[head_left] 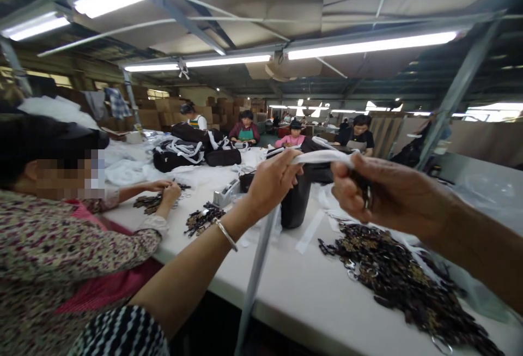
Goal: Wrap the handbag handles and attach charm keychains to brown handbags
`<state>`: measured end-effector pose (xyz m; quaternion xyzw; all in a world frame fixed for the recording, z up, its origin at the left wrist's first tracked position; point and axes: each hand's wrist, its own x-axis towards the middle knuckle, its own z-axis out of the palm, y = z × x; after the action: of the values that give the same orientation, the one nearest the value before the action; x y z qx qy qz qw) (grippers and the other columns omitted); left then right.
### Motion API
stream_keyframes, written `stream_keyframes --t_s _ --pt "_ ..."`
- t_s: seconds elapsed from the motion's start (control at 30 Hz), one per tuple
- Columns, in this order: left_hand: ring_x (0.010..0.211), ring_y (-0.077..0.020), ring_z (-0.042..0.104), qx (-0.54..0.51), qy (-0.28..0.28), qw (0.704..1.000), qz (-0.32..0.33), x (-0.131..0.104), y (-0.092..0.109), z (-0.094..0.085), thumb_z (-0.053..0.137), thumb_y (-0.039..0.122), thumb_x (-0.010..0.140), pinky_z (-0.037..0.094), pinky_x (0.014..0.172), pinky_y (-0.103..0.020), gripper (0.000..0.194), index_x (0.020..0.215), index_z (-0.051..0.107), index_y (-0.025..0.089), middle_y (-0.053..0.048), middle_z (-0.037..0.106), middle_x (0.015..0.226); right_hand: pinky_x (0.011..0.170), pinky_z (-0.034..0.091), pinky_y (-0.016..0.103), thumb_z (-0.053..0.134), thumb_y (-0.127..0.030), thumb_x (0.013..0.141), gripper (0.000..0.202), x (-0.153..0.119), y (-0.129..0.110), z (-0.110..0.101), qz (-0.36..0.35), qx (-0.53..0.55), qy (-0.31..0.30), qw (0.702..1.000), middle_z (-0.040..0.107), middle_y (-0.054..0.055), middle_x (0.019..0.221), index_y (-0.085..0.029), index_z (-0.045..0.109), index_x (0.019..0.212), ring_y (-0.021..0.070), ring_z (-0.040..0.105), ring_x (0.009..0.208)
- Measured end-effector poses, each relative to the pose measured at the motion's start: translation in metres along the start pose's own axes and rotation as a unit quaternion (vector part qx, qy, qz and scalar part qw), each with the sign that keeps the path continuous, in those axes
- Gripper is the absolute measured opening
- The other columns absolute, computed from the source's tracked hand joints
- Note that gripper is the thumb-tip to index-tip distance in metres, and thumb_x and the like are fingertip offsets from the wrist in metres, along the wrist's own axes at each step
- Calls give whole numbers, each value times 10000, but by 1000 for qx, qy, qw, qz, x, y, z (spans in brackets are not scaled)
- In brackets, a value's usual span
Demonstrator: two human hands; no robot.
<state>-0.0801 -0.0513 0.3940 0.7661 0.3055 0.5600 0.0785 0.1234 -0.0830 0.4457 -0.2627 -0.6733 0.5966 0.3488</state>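
Observation:
My left hand (272, 181) is raised over the white table (302, 290) and pinches a white strap (322, 156). The strap runs across to my right hand (378, 192) and also hangs down past the table's front edge. My right hand grips the strap's other part together with a small dark metal clasp (366, 195). A silver bangle is on my left wrist. Below my right hand lies a big heap of dark metal clasps (396, 279).
A co-worker in a floral top sits close at my left, a hand (163, 187) at a small pile of clasps. A dark cylinder-shaped bag (295, 203) stands mid-table, black bags (183, 151) further back. Other people sit at the far end.

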Motion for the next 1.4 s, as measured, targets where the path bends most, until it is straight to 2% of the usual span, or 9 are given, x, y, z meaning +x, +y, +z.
stream_keyframes --t_s 0.23,0.37,0.53,0.67,0.83,0.9,1.03,1.2,1.4 --pt "444 -49 484 -347 -61 927 -127 12 23 42 499 441 937 387 456 -171 372 716 561 148 33 546 553 741 583 408 480 -396 935 269 29 -14 18 -262 -265 158 914 694 83 1027 -232 594 1116 243 677 931" --pt "636 -112 633 -417 -151 876 -192 3 16 30 621 386 877 517 650 -231 258 851 596 130 -19 647 680 850 535 437 481 -364 943 211 28 0 9 -328 -510 248 756 686 97 959 -226 632 996 265 655 960" --pt "611 -113 600 -384 -229 861 -245 -33 6 -1 589 465 886 489 646 -243 354 986 631 129 -16 620 674 937 491 474 411 -231 932 219 27 21 -21 -362 -680 47 636 660 75 847 -244 616 856 248 635 927" --pt "500 -83 508 -350 -257 852 -292 -56 6 -14 606 498 857 451 533 -220 369 950 619 142 32 530 597 837 532 448 373 -183 924 230 29 48 -19 -352 -661 -25 662 627 44 768 -240 535 770 217 626 793" --pt "456 -50 369 -357 -214 853 -315 -77 1 -8 556 432 900 305 455 -187 289 939 611 150 66 428 553 772 554 352 436 -330 973 115 40 49 6 -283 -415 226 834 681 52 940 -230 483 1003 195 682 858" --pt "443 -44 304 -385 -182 845 -324 -83 0 -2 541 410 913 251 442 -193 264 951 602 155 79 386 543 799 566 353 408 -329 989 140 44 47 13 -300 -319 264 859 679 55 1040 -242 439 1094 185 698 894" --pt "444 -45 248 -420 -173 829 -325 -90 4 3 528 420 920 197 440 -209 276 969 603 158 88 341 550 920 538 427 411 -222 964 129 43 59 14 -345 -455 231 788 679 82 1053 -243 502 1053 232 665 1029" --pt "493 -73 370 -310 -224 873 -303 -89 15 -10 533 379 896 296 470 -208 238 1006 607 181 66 421 603 1060 429 539 359 -73 898 247 35 80 3 -393 -647 -26 653 677 83 921 -210 564 908 240 654 968" --pt "611 -95 422 -88 -266 925 -258 -96 21 -19 538 154 770 303 544 -218 108 840 615 182 53 502 682 1028 426 507 380 25 775 296 15 95 6 -299 -662 -138 673 635 116 1009 -164 539 938 239 593 1012"
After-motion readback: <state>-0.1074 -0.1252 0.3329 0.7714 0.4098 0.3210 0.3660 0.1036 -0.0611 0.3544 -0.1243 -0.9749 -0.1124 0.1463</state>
